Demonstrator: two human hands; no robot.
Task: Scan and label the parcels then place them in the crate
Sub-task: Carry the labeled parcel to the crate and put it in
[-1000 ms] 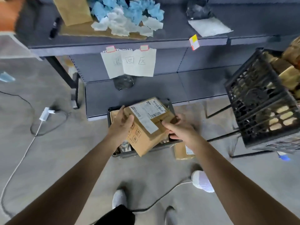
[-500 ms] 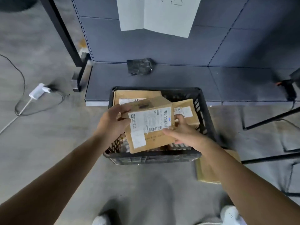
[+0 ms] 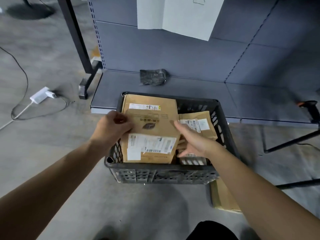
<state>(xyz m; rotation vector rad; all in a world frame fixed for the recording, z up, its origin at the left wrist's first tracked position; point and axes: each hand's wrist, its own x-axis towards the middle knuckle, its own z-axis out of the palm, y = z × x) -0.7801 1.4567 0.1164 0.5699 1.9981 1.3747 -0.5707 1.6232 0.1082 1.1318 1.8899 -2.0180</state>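
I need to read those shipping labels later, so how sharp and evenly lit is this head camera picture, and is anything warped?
Head view: dim, flat light, no glare; the label on the box in the crate is smeared, barcode visible, text unreadable; the right hand looks soft; the wide angle slants the shelf upright.

We count: crate (image 3: pixel 155 174), one; parcel (image 3: pixel 150 125), at least four inside, one more on floor; bag (image 3: pixel 153 77), one; scanner (image 3: pixel 311 110), one; charger (image 3: pixel 40 97), one.
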